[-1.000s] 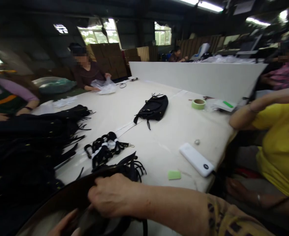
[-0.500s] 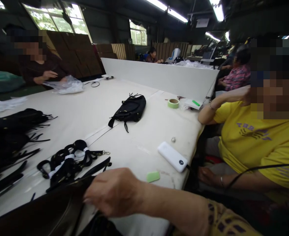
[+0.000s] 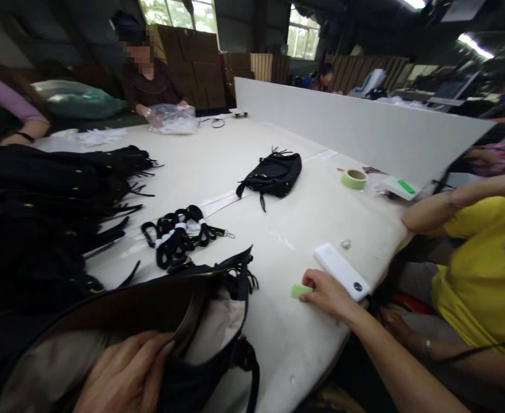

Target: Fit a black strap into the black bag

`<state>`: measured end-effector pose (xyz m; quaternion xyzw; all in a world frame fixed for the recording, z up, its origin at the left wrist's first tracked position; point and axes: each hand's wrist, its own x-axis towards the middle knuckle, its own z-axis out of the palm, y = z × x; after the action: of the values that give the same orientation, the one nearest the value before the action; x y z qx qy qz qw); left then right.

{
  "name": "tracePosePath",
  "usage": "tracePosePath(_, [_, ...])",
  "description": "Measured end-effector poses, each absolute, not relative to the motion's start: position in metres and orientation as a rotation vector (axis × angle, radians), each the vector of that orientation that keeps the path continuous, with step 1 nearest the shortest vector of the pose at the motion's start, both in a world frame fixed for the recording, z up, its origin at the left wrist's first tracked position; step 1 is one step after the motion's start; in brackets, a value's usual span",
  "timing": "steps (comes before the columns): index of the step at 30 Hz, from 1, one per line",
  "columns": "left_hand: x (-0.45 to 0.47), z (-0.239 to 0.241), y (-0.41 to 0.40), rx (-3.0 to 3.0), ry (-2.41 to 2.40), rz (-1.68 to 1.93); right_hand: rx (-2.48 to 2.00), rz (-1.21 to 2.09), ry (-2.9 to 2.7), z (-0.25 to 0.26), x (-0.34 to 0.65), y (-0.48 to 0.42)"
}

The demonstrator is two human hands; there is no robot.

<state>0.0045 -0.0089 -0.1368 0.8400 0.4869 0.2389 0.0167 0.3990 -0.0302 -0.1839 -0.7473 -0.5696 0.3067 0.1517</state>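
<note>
1. gripping the open black bag [image 3: 200,321] at its rim, left hand [image 3: 123,376] clamps down low, bag on the table's [image 3: 286,344] near edge.
2. black strap bundle [image 3: 179,232] lies just beyond it.
3. right hand [image 3: 327,295] pinches the green chip [image 3: 298,291] beside the white power bank [image 3: 341,271].

Left hand [image 3: 123,376] curled, gripping — right hand [image 3: 327,293] outstretched, fingertips pinching.
</note>
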Motion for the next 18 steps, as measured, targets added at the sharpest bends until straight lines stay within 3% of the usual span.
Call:
tracePosePath(11, [0.019,-0.128,-0.013,2.572,1.539,0.908,-2.030,1.138,-1.563,-0.204,0.418,-0.027])
tracePosePath(18, [0.023,-0.128,-0.014,2.541,1.571,0.939,-1.798,0.590,-1.756,-0.142,0.390,-0.035])
